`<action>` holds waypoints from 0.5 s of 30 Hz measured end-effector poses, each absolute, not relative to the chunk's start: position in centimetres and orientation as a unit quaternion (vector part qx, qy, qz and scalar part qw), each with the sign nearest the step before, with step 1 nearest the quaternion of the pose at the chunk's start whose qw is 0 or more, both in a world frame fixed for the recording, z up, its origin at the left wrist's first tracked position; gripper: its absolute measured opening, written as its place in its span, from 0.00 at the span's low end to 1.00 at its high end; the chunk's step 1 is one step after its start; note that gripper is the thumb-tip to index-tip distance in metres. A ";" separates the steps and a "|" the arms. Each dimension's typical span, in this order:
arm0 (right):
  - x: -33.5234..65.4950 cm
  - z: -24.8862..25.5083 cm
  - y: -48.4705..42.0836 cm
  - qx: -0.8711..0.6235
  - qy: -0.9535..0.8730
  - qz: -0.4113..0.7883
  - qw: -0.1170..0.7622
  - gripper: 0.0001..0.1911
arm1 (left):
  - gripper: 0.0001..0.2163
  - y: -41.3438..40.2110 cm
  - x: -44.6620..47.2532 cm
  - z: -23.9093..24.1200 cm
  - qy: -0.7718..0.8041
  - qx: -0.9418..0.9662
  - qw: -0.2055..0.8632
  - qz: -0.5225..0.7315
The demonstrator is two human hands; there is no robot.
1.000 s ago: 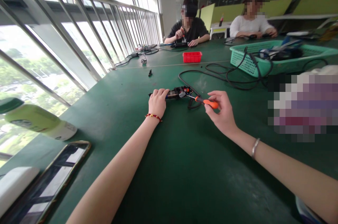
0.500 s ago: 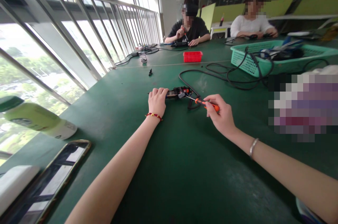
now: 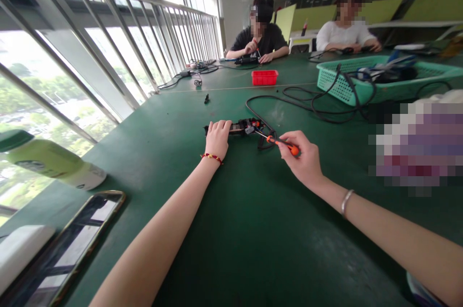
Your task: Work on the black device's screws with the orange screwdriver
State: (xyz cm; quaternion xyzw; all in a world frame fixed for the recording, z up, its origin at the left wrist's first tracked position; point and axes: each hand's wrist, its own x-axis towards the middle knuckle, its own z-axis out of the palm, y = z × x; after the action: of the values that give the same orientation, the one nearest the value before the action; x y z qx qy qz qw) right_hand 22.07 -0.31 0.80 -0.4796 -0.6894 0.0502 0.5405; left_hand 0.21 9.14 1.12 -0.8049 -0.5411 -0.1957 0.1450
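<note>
My left hand (image 3: pixel 217 139) wraps over the left end of a black corded power tool (image 3: pixel 237 127) lying on the green table (image 3: pixel 253 230). The tool's housing looks opened, with red and grey parts showing at its right end. Between the fingers of my right hand (image 3: pixel 303 156) is an orange-and-black screwdriver (image 3: pixel 285 144). Its shaft points left and its tip reaches in among the inner parts; exactly what it touches is too small to tell. A black cable (image 3: pixel 253 98) runs from the tool's right end. A small black piece (image 3: pixel 206 99) lies beyond my left hand.
A red bin (image 3: pixel 265 77) and a green basket (image 3: pixel 347 86) with tools and cables stand farther back. Two people sit at the far side. On the left are a bottle (image 3: pixel 54 160), a phone (image 3: pixel 79 244) and a metal railing (image 3: pixel 144 3). A blurred-out bundle lies right.
The screwdriver's handle has turned slightly in my right hand, its tip still at the tool's parts. My left hand stays on the tool. The whole view has shifted a little.
</note>
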 end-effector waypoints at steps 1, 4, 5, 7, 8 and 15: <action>22.1 0.8 -0.2 -0.481 -0.685 0.040 0.547 0.07 | 0.23 9.2 0.2 1.1 -0.540 -0.806 0.144 -0.196; 22.1 0.8 -0.1 -0.459 -0.680 0.001 0.572 0.12 | 0.23 9.3 -0.1 1.2 -0.535 -0.809 0.136 -0.202; 22.0 0.7 -0.1 -0.446 -0.683 -0.005 0.578 0.14 | 0.23 9.4 -0.1 1.2 -0.532 -0.810 0.133 -0.205; 21.9 0.7 -0.2 -0.430 -0.692 -0.007 0.580 0.16 | 0.23 9.5 -0.3 1.3 -0.526 -0.814 0.130 -0.209; 21.9 0.7 -0.3 -0.429 -0.696 -0.008 0.576 0.16 | 0.23 9.5 -0.4 1.3 -0.523 -0.815 0.130 -0.212; 22.0 0.7 -0.4 -0.461 -0.708 0.000 0.535 0.06 | 0.22 9.5 -0.5 1.1 -0.513 -0.816 0.124 -0.235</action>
State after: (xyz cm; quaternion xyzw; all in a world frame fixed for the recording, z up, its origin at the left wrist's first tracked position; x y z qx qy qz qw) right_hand 21.98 -0.39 0.73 -0.4613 -0.7079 -0.0004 0.5348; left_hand -0.53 9.54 1.13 -0.8163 -0.5126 -0.2354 0.1244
